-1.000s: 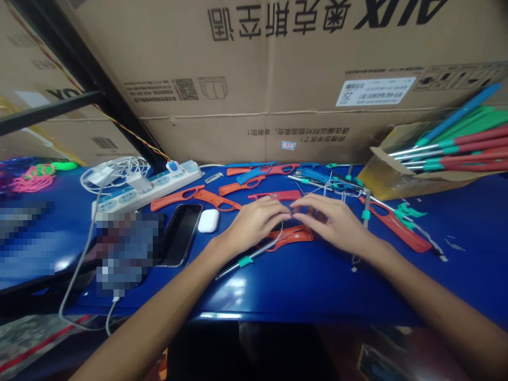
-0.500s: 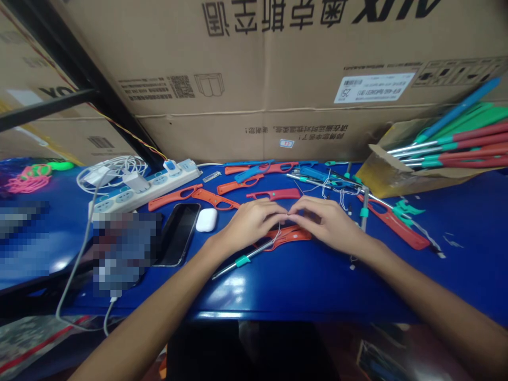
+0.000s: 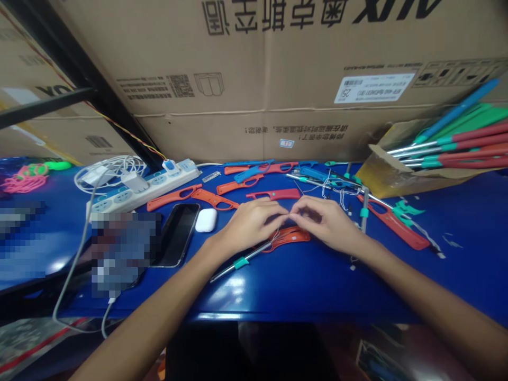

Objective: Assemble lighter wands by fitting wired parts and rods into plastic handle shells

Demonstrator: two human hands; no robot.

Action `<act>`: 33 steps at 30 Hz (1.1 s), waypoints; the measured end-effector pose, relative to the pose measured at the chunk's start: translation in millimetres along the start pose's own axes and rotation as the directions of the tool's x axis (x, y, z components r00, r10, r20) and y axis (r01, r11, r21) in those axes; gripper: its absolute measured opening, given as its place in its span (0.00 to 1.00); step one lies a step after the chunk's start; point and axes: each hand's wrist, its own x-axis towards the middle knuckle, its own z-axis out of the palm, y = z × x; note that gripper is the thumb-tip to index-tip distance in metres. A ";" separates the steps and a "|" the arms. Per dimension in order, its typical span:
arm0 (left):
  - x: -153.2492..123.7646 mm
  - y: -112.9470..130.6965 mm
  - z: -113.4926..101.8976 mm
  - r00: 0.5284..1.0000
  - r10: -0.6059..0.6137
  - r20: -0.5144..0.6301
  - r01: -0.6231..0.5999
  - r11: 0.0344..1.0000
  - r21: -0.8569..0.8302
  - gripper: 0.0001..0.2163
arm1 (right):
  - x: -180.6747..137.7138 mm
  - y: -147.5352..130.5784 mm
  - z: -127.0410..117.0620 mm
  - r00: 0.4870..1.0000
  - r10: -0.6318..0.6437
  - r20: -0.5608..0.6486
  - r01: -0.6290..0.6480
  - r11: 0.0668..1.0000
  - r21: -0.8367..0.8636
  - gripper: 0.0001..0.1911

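Observation:
My left hand (image 3: 252, 225) and my right hand (image 3: 327, 222) meet fingertip to fingertip above the blue table. Each is closed in a pinch, and a thin pale wire (image 3: 277, 234) leads up to where they touch; its end is hidden by the fingers. That wire comes from a metal lighter tube (image 3: 224, 272) with a green collar (image 3: 241, 262), lying slanted below my left hand. Under the hands rests an orange lighter handle shell (image 3: 293, 239), partly covered. A red handle shell (image 3: 273, 194) lies just beyond the fingertips.
Several orange and blue shells lie toward the cardboard box (image 3: 262, 135). Leftward are a power strip (image 3: 156, 182), a phone (image 3: 177, 233) and a white earphone case (image 3: 206, 220). Rightward lie wired tubes, a red lighter handle (image 3: 400, 225) and an open carton (image 3: 391, 172) of lighters.
My fingertips stay pinched together and have shifted only slightly. The metal tube and orange shell have slid a little to the left.

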 end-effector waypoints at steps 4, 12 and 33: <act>-0.2 1.6 0.3 1.000 -0.013 -0.001 0.013 1.000 0.001 0.09 | -0.6 0.7 0.2 1.000 -0.001 0.015 0.001 1.000 -0.001 0.09; 0.6 -0.5 0.3 0.999 0.052 -0.002 -0.052 0.998 0.040 0.10 | 0.2 -0.4 1.5 1.000 0.014 -0.010 -0.014 1.000 0.019 0.11; 0.4 3.1 -1.8 0.998 -0.042 0.036 0.040 0.997 0.069 0.10 | 4.8 4.5 -6.9 0.971 0.220 0.092 -0.236 0.947 0.220 0.14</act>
